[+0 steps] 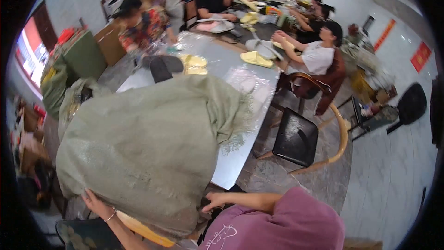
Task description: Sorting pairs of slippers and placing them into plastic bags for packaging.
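A large, full green woven sack [138, 143] rests on the near end of the table, its frayed mouth toward the right. My left hand [98, 207], with a bracelet on the wrist, lies against the sack's lower left edge, fingers stretched along the fabric. At the sack's lower right edge is my right hand [213, 202], its fingers curled in at the fabric; the fingertips are partly hidden. What the sack contains cannot be seen.
Yellow slippers [193, 62] and a dark slipper [163, 67] lie beyond the sack on the table [231, 169]. A black-seated chair [296, 136] stands to the right. A person in a patterned top [147, 30] works at far left; several others sit along the table.
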`<state>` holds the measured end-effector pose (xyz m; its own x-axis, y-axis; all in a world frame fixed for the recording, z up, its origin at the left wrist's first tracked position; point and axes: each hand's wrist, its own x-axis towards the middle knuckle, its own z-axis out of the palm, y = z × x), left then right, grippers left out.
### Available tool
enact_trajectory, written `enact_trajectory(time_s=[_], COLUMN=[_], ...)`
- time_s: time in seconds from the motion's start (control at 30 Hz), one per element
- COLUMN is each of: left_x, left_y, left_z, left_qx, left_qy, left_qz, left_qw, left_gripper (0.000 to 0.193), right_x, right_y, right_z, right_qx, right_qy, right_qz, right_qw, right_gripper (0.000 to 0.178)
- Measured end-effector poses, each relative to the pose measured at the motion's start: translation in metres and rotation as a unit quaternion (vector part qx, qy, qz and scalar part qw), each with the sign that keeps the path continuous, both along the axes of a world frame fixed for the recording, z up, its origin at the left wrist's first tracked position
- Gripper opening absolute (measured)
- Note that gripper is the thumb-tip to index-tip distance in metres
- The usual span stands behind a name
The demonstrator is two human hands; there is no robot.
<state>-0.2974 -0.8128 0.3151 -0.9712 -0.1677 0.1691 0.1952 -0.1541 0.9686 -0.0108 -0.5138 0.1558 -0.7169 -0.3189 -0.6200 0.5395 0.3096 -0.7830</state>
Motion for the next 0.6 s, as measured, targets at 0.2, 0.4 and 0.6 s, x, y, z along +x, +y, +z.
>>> enact_trajectory(time_s=[0.2, 0.4, 0.6], left_x=[-0.004, -0.027, 0.031], left_y=[0.123, 0.224, 0.34], left_z=[0.126, 0.195, 0.167], left_qx=[0.082, 0.164, -0.1], left_qy=[0.033, 0.114, 0.187], left_qz=[-0.041, -0.284, -0.291], left_qw=[0.995, 0.938, 0.933], left_gripper=[0.044, 0.036, 0.041], right_x=[0.005, 0.001, -0.016], right_y=[-0.059, -0.101, -0.126], right_z=[-0.043, -0.033, -0.032], right_qx=[-0.15, -0.407, -0.698], right_qy=[-0.255, -0.258, -0.102], right_qz=[-0.147, -0.252, -0.091], right_qw=[0.944, 0.839, 0.703], right_gripper=[0.119, 0.11, 0.056])
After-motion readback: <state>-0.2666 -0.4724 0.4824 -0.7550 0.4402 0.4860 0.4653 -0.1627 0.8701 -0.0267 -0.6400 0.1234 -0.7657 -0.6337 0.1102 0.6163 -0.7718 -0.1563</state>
